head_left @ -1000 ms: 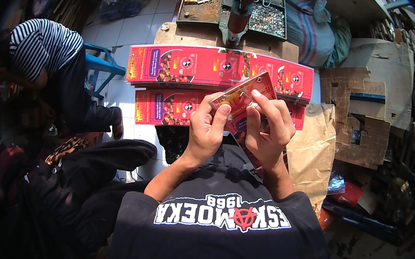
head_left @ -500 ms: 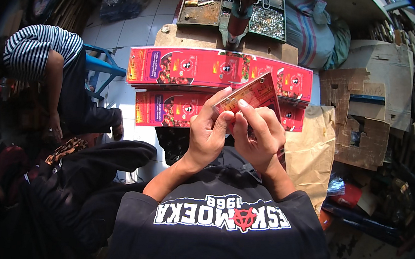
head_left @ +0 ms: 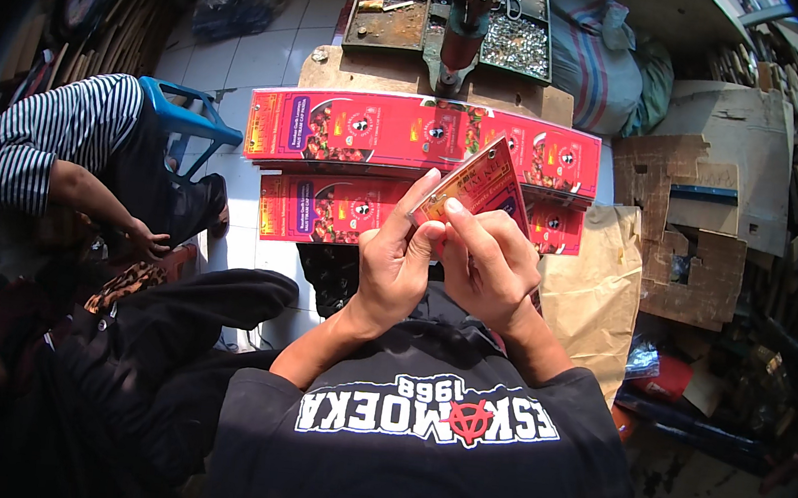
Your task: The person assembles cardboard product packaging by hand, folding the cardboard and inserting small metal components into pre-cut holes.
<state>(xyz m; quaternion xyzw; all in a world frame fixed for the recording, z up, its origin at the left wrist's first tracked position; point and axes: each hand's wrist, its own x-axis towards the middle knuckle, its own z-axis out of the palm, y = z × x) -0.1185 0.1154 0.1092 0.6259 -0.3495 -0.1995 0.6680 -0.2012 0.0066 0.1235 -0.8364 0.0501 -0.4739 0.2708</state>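
Both my hands are raised in front of my chest, gripping a glossy red printed sheet (head_left: 494, 183) that stands tilted, with a small round eyelet near its upper corner. My left hand (head_left: 391, 266) pinches its left edge, with the index finger stretched along the back. My right hand (head_left: 495, 266) is closed on the sheet's lower part, thumb and index finger close to the left corner. Just beyond lie an upper stack (head_left: 395, 135) and a lower stack (head_left: 326, 211) of long red printed strips. My hands cover part of the lower stack.
A hand press (head_left: 461, 39) stands behind the stacks on a wooden board (head_left: 325, 71). Around it is a compartment tray (head_left: 390, 45) with small metal bits and scissors (head_left: 510, 2). Brown paper (head_left: 591, 296) lies at right; a person in stripes (head_left: 64, 135) bends near a blue stool (head_left: 197, 100).
My hands and the held sheet have shifted slightly left, and the sheet has turned a little. At left, the other person has leaned lower, a hand moving rightward.
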